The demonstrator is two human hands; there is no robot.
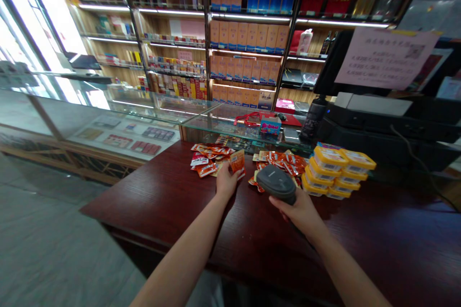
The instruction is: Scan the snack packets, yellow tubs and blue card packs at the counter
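Near the far edge of the dark red wooden worktop (pixel 173 201), the left hand (pixel 226 180) holds a small orange foil snack packet (pixel 237 160) upright, fingers closed on its lower edge, long axis near vertical. Just beside it, the right hand (pixel 300 208) grips a dark grey handheld barcode scanner (pixel 275 183), its rounded head pointing away toward loose red and orange snack packets (pixel 211 158) along that edge. Stacked yellow-lidded plastic tubs (pixel 336 170) stand right of the scanner.
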